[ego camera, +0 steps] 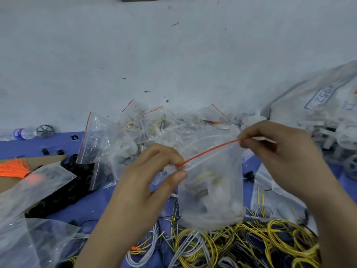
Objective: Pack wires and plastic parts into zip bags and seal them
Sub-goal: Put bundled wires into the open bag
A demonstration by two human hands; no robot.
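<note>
I hold a clear zip bag (212,190) upright above the table, with yellow and white wires and pale plastic parts inside. Its red zip strip (209,151) runs slanted between my hands. My left hand (154,171) pinches the strip's lower left end between thumb and fingers. My right hand (278,149) pinches the upper right end. Under the bag lies a tangle of loose yellow, white and black wires (241,244).
Filled zip bags (123,136) are piled behind, against a white wall. Black plastic parts (73,182) and orange wires (13,168) lie at the left. A water bottle (21,134) and a small wheel (45,130) sit far left. A large white sack (318,105) stands at the right.
</note>
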